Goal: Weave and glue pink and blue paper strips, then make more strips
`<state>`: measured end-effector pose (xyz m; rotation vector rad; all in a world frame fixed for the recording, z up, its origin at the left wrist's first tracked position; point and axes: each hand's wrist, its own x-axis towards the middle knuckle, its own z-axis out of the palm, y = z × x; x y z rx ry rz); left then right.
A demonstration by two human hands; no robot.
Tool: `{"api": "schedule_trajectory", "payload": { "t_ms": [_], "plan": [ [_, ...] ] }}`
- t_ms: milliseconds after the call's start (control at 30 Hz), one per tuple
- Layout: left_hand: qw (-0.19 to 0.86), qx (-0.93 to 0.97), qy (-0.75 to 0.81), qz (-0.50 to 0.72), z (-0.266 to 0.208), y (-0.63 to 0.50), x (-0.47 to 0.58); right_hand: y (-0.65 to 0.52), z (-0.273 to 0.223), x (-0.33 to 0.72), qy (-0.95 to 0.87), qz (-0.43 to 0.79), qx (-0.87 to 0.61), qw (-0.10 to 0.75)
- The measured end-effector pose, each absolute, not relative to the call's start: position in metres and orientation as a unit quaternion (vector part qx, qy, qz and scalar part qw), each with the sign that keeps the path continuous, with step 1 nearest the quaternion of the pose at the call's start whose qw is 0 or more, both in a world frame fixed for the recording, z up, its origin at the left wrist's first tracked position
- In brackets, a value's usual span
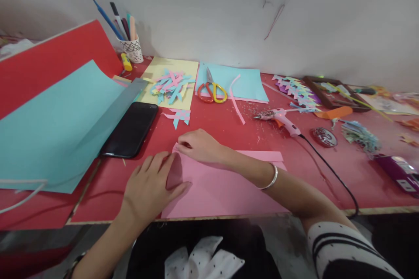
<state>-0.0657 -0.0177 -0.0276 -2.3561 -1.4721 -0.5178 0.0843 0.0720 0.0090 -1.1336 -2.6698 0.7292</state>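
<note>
A sheet of pink paper (225, 192) lies at the table's front edge, with a narrow strip folded over along its far side. My right hand (199, 146) reaches across it, fingers closed in a pinch on the fold at the far left corner. Over the sheet's left edge my left hand (147, 183) lies flat, thumb spread onto the paper and fingertips close to that corner. Just beyond is a small piece of woven pink and blue strips (181, 116). A loose pink strip (235, 100) and red-and-yellow-handled scissors (212, 88) lie farther back.
A black phone (131, 130) and large blue sheet (59, 126) are at left. Paper strips (172, 83) are heaped on yellow paper (157, 63). A pink glue gun (281, 118) trails its cord rightward. A pen cup (132, 50) stands by the wall; a purple box (397, 174) is at right.
</note>
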Motion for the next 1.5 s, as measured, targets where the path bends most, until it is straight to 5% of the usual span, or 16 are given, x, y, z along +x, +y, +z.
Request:
{"api": "schedule_trajectory", "payload": {
  "t_ms": [1500],
  "plan": [
    [0.082, -0.857, -0.498, -0.107, -0.021, -0.013, -0.066, 0.069, -0.002, 0.109, -0.905, 0.154, -0.389, 0.079]
  ]
}}
